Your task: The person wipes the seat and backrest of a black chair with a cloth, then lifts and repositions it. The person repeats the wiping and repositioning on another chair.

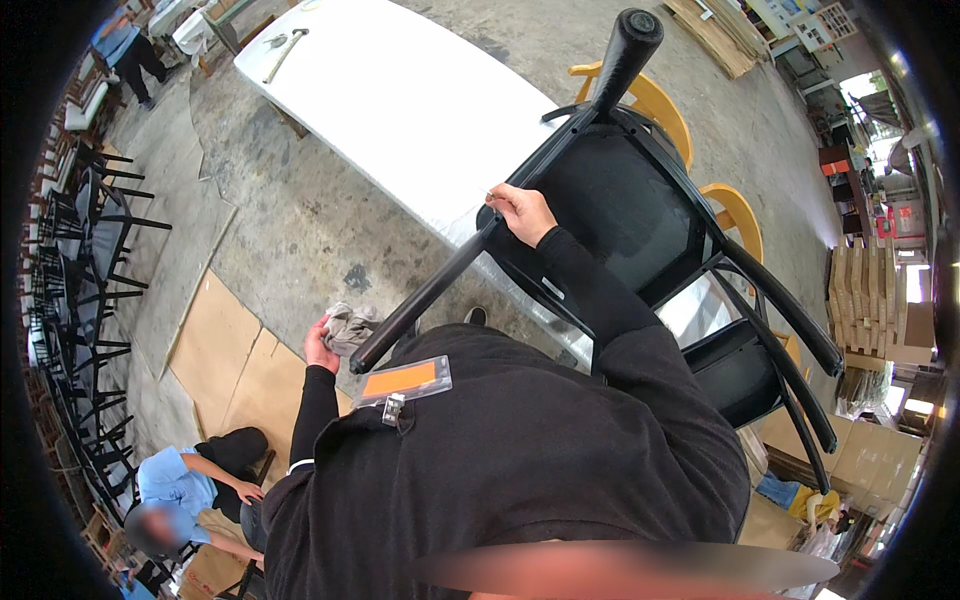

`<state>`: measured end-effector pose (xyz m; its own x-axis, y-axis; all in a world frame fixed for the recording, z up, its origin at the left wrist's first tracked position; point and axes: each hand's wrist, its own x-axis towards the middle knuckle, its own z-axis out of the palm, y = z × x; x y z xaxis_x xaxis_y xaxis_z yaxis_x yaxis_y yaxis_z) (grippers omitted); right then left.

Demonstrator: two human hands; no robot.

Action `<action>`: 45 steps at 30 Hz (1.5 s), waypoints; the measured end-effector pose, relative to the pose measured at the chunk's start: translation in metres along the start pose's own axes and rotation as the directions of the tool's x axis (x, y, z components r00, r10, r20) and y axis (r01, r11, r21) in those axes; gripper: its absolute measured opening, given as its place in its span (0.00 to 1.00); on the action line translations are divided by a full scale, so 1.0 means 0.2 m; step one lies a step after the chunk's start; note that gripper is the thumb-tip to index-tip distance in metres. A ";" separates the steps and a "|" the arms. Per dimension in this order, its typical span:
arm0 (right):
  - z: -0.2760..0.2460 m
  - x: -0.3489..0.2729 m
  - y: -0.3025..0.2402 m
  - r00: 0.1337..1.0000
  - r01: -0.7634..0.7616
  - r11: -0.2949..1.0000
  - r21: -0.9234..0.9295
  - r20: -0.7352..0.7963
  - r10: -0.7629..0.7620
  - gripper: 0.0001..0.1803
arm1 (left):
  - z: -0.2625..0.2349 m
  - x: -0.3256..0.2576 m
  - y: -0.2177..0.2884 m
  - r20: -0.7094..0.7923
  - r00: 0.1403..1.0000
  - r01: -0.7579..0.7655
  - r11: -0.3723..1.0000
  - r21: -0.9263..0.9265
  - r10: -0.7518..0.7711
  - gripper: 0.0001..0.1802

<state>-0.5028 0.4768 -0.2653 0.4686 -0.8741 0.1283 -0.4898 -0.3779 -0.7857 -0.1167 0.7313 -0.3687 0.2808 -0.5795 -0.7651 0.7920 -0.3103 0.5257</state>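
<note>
A black chair (610, 200) lies upturned on a long white table (400, 100), its legs sticking out toward me and away. My right hand (520, 212) grips the chair frame where one leg (420, 300) meets the seat. My left hand (320, 345) hangs lower on the left, closed on a crumpled grey rag (350, 325) beside that leg's foot. A badge with an orange card (403, 380) hangs on my black top.
A hammer-like tool (285, 52) lies at the table's far end. Rows of black chairs (85, 300) stand on the left. A person in blue (185, 485) sits on cardboard sheets (225, 355) at lower left. Yellow chair backs (655, 100) show behind the table. Stacked boards (870, 295) stand right.
</note>
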 end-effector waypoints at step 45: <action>-0.86 0.03 0.03 0.638 -0.039 0.932 -0.360 -0.727 -0.254 0.08 | 0.22 -0.09 0.02 -0.013 0.987 -0.132 0.845 0.518 0.162 0.12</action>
<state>-0.6291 0.4162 -0.1654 -0.1110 -0.6833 0.7216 -0.7398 -0.4280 -0.5191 -0.1426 0.7082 -0.3361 0.4121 -0.6126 -0.6744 0.3517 -0.5759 0.7380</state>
